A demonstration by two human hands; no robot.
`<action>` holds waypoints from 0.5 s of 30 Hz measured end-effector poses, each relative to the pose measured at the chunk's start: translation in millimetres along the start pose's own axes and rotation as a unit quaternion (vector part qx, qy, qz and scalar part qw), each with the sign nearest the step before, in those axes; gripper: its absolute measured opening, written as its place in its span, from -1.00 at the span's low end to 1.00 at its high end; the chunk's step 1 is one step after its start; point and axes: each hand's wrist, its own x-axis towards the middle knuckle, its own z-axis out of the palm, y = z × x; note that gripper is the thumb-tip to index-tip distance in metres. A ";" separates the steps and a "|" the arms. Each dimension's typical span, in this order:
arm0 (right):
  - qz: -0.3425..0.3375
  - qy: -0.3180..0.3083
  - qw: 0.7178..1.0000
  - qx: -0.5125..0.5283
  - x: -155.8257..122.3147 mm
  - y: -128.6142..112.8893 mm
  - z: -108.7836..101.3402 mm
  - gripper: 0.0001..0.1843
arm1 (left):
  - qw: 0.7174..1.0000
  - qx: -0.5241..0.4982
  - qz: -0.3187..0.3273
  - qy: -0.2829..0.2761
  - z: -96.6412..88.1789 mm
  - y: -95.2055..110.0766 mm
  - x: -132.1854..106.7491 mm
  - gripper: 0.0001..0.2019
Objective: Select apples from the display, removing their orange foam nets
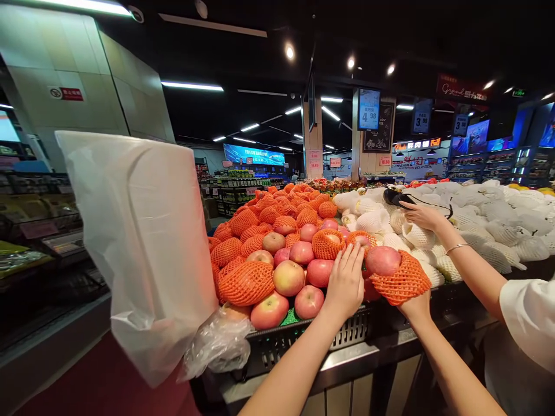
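- Bare left hand [347, 283]: slim fingers
- Bare left forearm [288, 370]: slender, narrowing at wrist
- Bare right hand [416, 307]: mostly hidden
- Bare right forearm [448, 361]: slender, uncovered

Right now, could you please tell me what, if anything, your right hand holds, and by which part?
The right hand holds an apple from underneath, by its orange net.

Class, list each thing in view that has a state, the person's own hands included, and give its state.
Left hand: open, fingers extended over the apples
Right hand: supporting a netted apple, fingers hidden
Netted apple: partly exposed
Orange net: pulled partway off that apple
Front apple: bare
White-netted fruit: wrapped, piled
Clear plastic: crumpled
Price screen: lit, showing 4.98
Ceiling spotlight: on
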 end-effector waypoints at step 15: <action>-0.078 -0.259 0.962 -0.038 212.4 39.7 -43.6 -0.90 | 0.692 -0.676 -0.252 0.028 -13.1 48.6 -63.1 -0.17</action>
